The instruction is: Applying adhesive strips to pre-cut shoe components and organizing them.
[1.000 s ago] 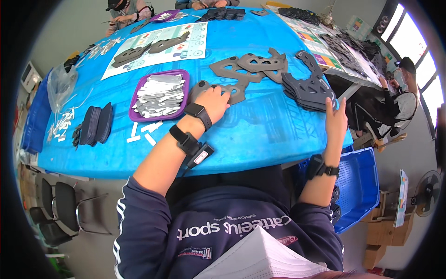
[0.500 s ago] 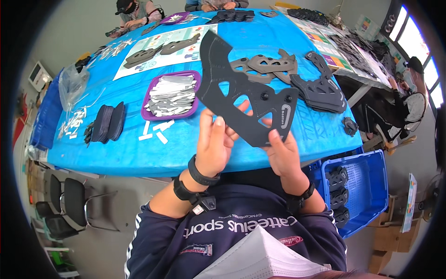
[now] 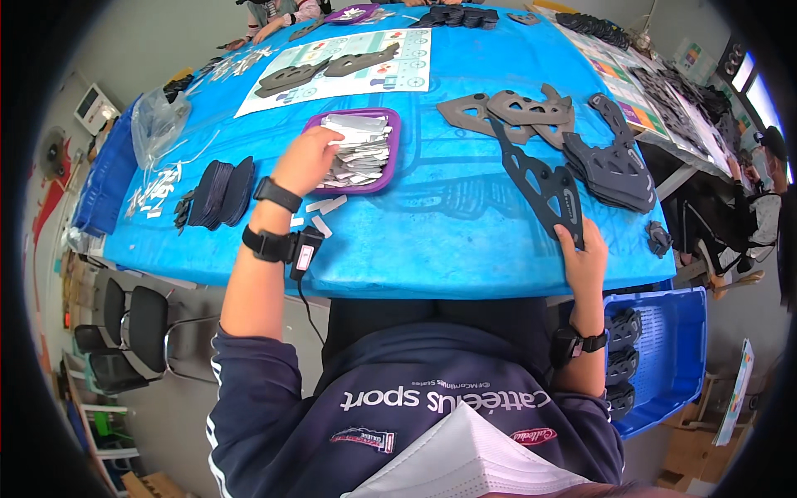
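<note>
My right hand [image 3: 584,253] grips the lower end of a dark, curved flat piece [image 3: 536,184] with triangular cut-outs and two round dark studs. The piece is tilted over the table, its far end near several grey-brown cut-out pieces [image 3: 544,108]. My left hand [image 3: 305,159] is at the left side of a purple tray [image 3: 393,158] heaped with white strips [image 3: 361,155]. Its fingers are bent together against the strips; what lies between the fingertips is hidden. A few loose white strips [image 3: 328,205] lie on the table in front of the tray.
The blue-covered table [image 3: 432,257] carries dark oval pads [image 3: 222,192] at left, a stack of dark cut-out pieces [image 3: 612,170] at right and a printed sheet [image 3: 407,62] farther back. A blue crate [image 3: 677,349] stands low at right; black chairs [image 3: 145,332] stand at left. Other people sit around.
My left hand has let go of the dark piece and moved left to the strips in the purple tray. My right hand has carried the piece to the right. The view has shifted.
</note>
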A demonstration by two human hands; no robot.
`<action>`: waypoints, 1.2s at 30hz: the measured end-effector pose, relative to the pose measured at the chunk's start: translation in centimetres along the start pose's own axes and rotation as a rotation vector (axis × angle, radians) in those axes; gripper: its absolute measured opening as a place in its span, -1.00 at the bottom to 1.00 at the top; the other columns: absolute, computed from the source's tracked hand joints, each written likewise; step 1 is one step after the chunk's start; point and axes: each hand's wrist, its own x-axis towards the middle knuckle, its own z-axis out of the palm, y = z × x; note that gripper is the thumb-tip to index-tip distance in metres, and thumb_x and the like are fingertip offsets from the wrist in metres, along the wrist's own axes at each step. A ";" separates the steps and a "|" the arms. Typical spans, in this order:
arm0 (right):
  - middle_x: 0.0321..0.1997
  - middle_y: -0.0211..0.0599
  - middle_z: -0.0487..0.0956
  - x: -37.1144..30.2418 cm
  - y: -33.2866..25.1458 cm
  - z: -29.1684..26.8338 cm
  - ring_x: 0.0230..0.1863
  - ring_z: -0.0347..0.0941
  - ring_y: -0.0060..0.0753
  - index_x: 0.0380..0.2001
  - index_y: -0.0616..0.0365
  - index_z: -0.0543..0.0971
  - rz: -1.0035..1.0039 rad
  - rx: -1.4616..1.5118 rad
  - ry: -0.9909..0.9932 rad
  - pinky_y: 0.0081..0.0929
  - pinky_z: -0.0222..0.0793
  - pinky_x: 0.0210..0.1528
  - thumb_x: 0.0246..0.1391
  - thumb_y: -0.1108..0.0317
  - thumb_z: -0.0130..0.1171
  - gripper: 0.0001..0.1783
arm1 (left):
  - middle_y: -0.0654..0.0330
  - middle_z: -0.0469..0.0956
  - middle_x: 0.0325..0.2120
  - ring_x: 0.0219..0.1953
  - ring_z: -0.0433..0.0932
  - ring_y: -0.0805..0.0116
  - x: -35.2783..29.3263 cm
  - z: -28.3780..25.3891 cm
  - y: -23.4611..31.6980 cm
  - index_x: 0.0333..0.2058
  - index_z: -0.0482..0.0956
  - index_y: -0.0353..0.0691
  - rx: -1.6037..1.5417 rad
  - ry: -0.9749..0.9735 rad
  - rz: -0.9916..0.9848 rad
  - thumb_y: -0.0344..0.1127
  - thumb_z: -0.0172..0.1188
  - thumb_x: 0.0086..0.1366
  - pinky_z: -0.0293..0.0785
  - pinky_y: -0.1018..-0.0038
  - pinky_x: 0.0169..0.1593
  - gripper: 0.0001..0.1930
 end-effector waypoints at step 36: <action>0.02 -0.09 0.39 1.1 -2.9 -1.0 0.02 0.35 -0.37 0.13 0.34 0.16 0.245 0.972 -0.159 -0.52 0.24 0.04 -0.05 0.52 0.19 -0.34 | 0.22 0.48 -0.45 -0.54 0.33 0.58 -6.5 3.5 13.2 -0.24 0.49 -0.30 -1.193 -0.199 -0.141 -0.36 0.38 -0.08 0.29 0.60 -0.43 -0.61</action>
